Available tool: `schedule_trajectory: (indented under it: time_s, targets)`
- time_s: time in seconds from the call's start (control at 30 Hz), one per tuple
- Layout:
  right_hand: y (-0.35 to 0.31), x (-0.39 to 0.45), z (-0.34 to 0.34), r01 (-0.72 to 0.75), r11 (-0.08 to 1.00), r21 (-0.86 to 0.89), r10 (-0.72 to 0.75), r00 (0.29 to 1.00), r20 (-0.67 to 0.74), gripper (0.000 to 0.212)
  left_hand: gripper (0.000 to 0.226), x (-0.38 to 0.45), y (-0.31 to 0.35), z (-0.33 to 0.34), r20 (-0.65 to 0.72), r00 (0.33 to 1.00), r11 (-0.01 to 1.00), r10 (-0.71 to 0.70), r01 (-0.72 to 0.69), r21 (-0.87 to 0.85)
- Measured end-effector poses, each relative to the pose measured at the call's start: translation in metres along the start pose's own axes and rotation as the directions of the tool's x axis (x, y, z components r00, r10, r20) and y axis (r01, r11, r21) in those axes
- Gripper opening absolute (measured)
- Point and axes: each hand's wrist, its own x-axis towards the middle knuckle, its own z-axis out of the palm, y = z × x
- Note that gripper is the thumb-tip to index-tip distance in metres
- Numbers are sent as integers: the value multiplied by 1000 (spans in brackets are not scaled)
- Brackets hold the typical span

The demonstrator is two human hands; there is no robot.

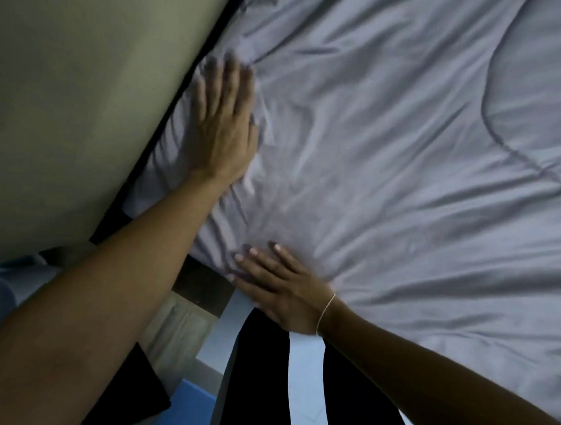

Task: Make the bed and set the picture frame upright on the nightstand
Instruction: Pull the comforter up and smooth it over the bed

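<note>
A grey-lavender cover (402, 153), creased in many places, fills most of the view. My left hand (223, 124) lies flat on it near the wall-side edge, fingers straight and slightly blurred. My right hand (279, 291) rests with straight fingers on the cover's near edge, where the fabric bunches; a thin bracelet circles the wrist. No picture frame or nightstand is in view.
A pale olive wall (86, 94) runs along the left, with a dark bed-frame strip (168, 113) between it and the cover. Below the near edge are a dark wooden piece (200, 289), black-and-white striped fabric (267, 371) and a blue surface (193, 403).
</note>
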Motion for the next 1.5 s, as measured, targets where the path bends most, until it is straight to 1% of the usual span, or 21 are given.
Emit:
schedule_trajectory:
  time_s: [0.03, 0.07, 0.13, 0.2, 0.27, 0.33, 0.37, 0.43, 0.6, 0.77, 0.87, 0.9, 0.97, 1.03, 1.1, 1.13, 1.2, 1.23, 1.3, 1.4, 1.5]
  targets:
    - [6, -3, -6, 3, 1000, 8, -3, 999, -45, 60, 68, 12, 14, -7, -8, 996, 996, 88, -88, 17]
    - [16, -5, -13, -38, 999, 18, 40, 993, -107, 57, 66, 26, 26, -13, -12, 987, 986, 163, -163, 27]
    - [48, -11, -30, -208, 978, 29, 209, 949, -234, 50, 63, 57, 44, -16, 6, 972, 972, 236, -236, 16]
    - [91, -21, -42, -411, 912, -11, 387, 868, -310, 47, 66, 85, 46, -11, 44, 973, 974, 227, -227, 7]
    - [128, -33, -49, -598, 801, -41, 557, 768, -317, 50, 70, 102, 35, -1, 69, 979, 982, 191, -191, -4]
    - [142, -41, -51, -713, 701, -30, 678, 679, -281, 55, 74, 108, 21, 5, 71, 981, 983, 181, -181, -18]
    - [140, -43, -48, -730, 682, -37, 700, 666, -258, 57, 74, 108, 18, 8, 67, 982, 984, 175, -174, -22]
    - [122, -42, -38, -710, 702, -50, 687, 694, -213, 59, 76, 106, 17, 11, 55, 989, 991, 135, -134, -25]
    - [47, -47, -12, -586, 810, 14, 583, 803, -125, 61, 79, 93, 22, 9, 63, 998, 996, 31, -26, -81]
    - [3, -64, 6, -403, 915, 23, 404, 913, -48, 61, 71, 45, 9, 13, 80, 997, 994, -2, 11, -112]
    - [-4, -79, 8, -269, 963, 30, 270, 963, -23, 62, 68, -10, -2, 20, 78, 992, 990, -101, 109, -95]
    - [-5, -83, 6, -254, 966, 48, 256, 966, -44, 60, 68, -30, -4, 21, 79, 985, 983, -150, 157, -92]
    - [-1, -94, -1, -301, 948, 99, 311, 944, -111, 56, 70, -67, 0, 25, 85, 968, 965, -237, 245, -94]
    - [10, -106, -9, -413, 902, 124, 429, 885, -178, 54, 72, -96, 10, 29, 96, 944, 941, -315, 324, -100]
    - [25, -118, -14, -538, 836, 111, 548, 802, -238, 54, 73, -117, 24, 30, 98, 919, 916, -382, 390, -94]
    - [32, -124, -15, -592, 800, 98, 595, 763, -254, 55, 73, -125, 32, 30, 102, 916, 913, -389, 398, -91]
    - [40, -136, -12, -656, 752, 64, 650, 723, -235, 56, 70, -142, 51, 30, 119, 940, 941, -319, 329, -76]
    - [40, -142, -9, -663, 748, 42, 655, 726, -209, 57, 69, -151, 60, 31, 128, 957, 961, -259, 268, -60]
    - [33, -153, -2, -619, 785, -17, 610, 778, -147, 58, 67, -171, 74, 34, 134, 972, 979, -194, 200, -33]
    - [20, -166, 6, -492, 869, -57, 490, 871, -40, 66, 70, -191, 83, 37, 154, 960, 971, -232, 238, -23]
    - [16, -173, 1, -430, 902, -33, 431, 902, 17, 73, 73, -205, 91, 33, 194, 953, 971, -231, 238, -13]
